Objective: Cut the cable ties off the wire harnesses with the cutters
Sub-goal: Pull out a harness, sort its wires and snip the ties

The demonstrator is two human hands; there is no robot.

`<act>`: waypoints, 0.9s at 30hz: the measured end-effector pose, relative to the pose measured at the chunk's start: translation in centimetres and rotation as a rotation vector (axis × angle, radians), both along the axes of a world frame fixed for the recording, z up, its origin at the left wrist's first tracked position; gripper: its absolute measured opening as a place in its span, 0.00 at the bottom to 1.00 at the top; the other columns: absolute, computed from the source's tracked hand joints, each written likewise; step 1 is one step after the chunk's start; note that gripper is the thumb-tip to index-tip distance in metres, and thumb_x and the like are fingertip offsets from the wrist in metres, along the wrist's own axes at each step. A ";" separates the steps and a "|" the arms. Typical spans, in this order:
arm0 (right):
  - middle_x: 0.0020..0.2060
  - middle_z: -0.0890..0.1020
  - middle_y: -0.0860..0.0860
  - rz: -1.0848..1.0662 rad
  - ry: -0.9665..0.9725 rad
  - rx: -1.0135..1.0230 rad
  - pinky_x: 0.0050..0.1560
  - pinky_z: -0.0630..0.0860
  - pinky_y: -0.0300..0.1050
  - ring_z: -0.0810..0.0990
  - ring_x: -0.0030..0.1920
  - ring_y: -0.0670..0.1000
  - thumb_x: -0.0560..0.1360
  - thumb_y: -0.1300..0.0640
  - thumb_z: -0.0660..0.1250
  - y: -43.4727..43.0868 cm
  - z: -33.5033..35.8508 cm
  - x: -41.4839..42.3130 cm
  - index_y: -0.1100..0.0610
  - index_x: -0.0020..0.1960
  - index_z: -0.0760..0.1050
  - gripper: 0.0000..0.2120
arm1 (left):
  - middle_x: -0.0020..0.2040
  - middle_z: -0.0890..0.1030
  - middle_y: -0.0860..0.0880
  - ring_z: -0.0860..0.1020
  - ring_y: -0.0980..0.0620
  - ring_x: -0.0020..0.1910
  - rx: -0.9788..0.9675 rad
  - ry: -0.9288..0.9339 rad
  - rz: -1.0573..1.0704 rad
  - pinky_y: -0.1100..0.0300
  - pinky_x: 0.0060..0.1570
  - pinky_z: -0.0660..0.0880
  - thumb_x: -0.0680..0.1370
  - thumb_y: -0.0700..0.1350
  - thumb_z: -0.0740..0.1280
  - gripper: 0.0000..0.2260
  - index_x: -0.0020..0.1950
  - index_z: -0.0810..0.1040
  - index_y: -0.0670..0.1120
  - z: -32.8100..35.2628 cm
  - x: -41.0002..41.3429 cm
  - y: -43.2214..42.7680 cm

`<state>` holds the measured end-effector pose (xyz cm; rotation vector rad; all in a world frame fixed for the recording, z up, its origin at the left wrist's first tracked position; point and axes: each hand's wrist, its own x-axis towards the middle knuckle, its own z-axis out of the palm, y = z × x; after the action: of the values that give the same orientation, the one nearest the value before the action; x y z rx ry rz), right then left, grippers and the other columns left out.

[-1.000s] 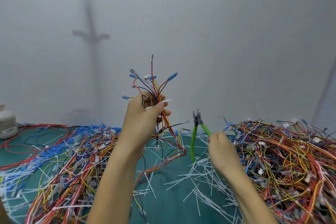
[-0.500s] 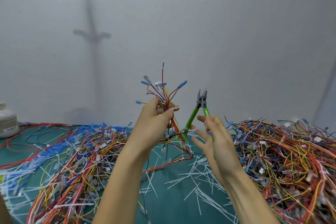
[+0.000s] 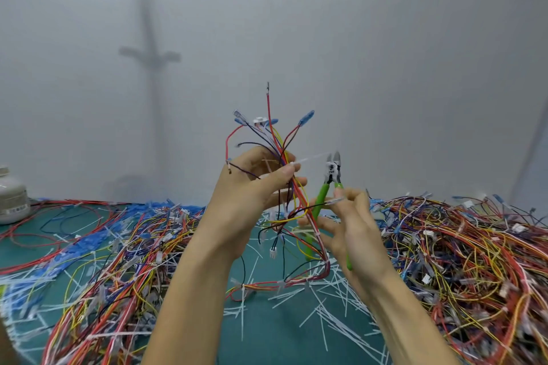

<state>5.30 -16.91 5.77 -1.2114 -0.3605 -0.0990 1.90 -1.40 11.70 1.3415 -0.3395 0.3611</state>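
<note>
My left hand (image 3: 252, 195) grips a wire harness (image 3: 277, 139) of red, yellow, black and purple wires, held upright above the table, its blue-tipped ends fanning out at the top. A white cable tie (image 3: 311, 158) sticks out to the right from the bundle at my thumb. My right hand (image 3: 353, 234) holds the green-handled cutters (image 3: 333, 170), jaws up and slightly apart, just right of the tie's free end. The harness's lower wires trail between both hands down to the table.
Heaps of coloured wire harnesses lie on the green mat at left (image 3: 118, 270) and right (image 3: 462, 249). Cut white ties (image 3: 320, 308) litter the mat between them. A white container (image 3: 12, 198) stands at far left. A grey wall is close behind.
My right hand has risen from the table with the cutters, turning the jaws up beside the harness. My left hand shifted right with the bundle.
</note>
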 end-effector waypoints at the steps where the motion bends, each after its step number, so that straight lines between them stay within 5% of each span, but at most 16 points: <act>1: 0.44 0.84 0.52 -0.050 -0.033 -0.092 0.42 0.80 0.46 0.84 0.42 0.52 0.84 0.51 0.56 -0.1 0.0 0.0 0.53 0.52 0.67 0.06 | 0.44 0.85 0.42 0.85 0.47 0.43 -0.012 -0.007 0.026 0.60 0.40 0.81 0.76 0.35 0.69 0.04 0.49 0.81 0.40 0.0 0.1 -0.1; 5: 0.45 0.81 0.50 -0.108 -0.192 -0.469 0.48 0.78 0.41 0.80 0.43 0.46 0.77 0.40 0.54 -1.1 0.1 0.1 0.55 0.55 0.76 0.22 | 0.44 0.86 0.45 0.86 0.47 0.42 -0.019 -0.049 0.123 0.58 0.43 0.82 0.75 0.34 0.70 0.06 0.47 0.84 0.44 -0.2 0.4 -0.3; 9: 0.44 0.80 0.41 -0.179 -0.325 -0.626 0.51 0.76 0.45 0.79 0.46 0.45 0.80 0.40 0.57 -1.8 0.2 0.0 0.46 0.52 0.75 0.13 | 0.44 0.86 0.48 0.85 0.51 0.41 -0.009 -0.075 0.176 0.57 0.46 0.82 0.76 0.33 0.69 0.09 0.47 0.84 0.46 -0.3 0.6 -0.3; 14: 0.44 0.79 0.42 -0.356 -0.340 -0.336 0.51 0.77 0.47 0.80 0.46 0.46 0.78 0.40 0.54 -1.5 0.6 0.0 0.46 0.59 0.73 0.17 | 0.45 0.86 0.52 0.85 0.51 0.39 0.037 -0.072 0.207 0.62 0.41 0.81 0.78 0.33 0.67 0.09 0.48 0.83 0.45 -0.4 0.7 0.0; 21: 0.41 0.81 0.44 -0.189 -0.385 -0.681 0.46 0.78 0.51 0.79 0.41 0.46 0.79 0.42 0.58 -2.2 1.2 -0.4 0.45 0.48 0.75 0.10 | 0.47 0.86 0.51 0.85 0.50 0.41 -0.035 -0.070 0.197 0.62 0.42 0.81 0.77 0.34 0.68 0.08 0.48 0.84 0.46 -0.5 0.8 -0.2; 27: 0.41 0.82 0.42 -0.152 -0.265 -0.636 0.48 0.79 0.47 0.81 0.43 0.47 0.81 0.46 0.58 -2.3 1.0 -0.4 0.46 0.50 0.77 0.09 | 0.47 0.86 0.48 0.85 0.47 0.41 -0.104 -0.010 0.062 0.63 0.40 0.80 0.78 0.35 0.67 0.09 0.52 0.84 0.45 -0.2 0.5 0.7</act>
<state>4.92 -19.19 6.80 -1.8627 -0.5551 -0.2940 2.41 -0.70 11.48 1.2507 -0.2843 0.4313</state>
